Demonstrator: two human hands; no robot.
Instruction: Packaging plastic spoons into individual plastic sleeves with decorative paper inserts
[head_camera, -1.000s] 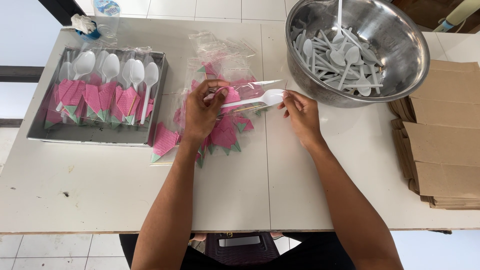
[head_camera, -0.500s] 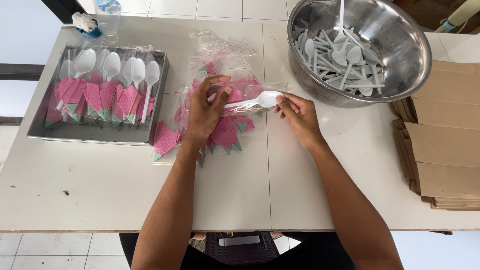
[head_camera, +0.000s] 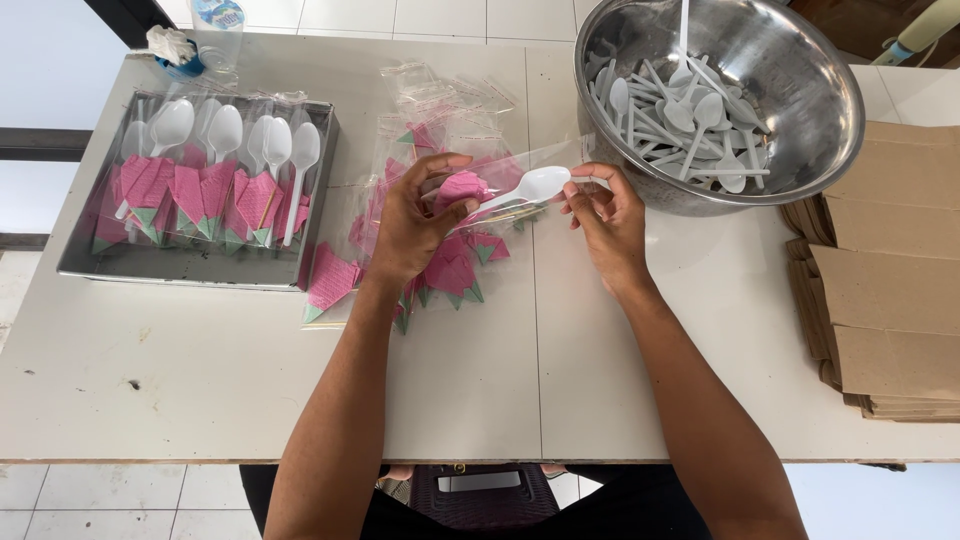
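A white plastic spoon (head_camera: 528, 186) lies half inside a clear plastic sleeve (head_camera: 500, 180) held just above the table (head_camera: 200, 380), bowl end toward the person's left. The left hand (head_camera: 415, 222) is closed on the sleeve and the folded pink napkin (head_camera: 462, 187) inside it, keeping the mouth steady; the right hand (head_camera: 607, 215) pinches the spoon's handle end to steer it. Beneath lies a heap of pink napkins (head_camera: 450, 270) and empty sleeves (head_camera: 440, 95). To the left a metal tray (head_camera: 190, 268) holds finished packs in a row; to the right a steel bowl (head_camera: 810, 90) keeps loose spoons within reach, beside stacked brown paper bags (head_camera: 890, 290)
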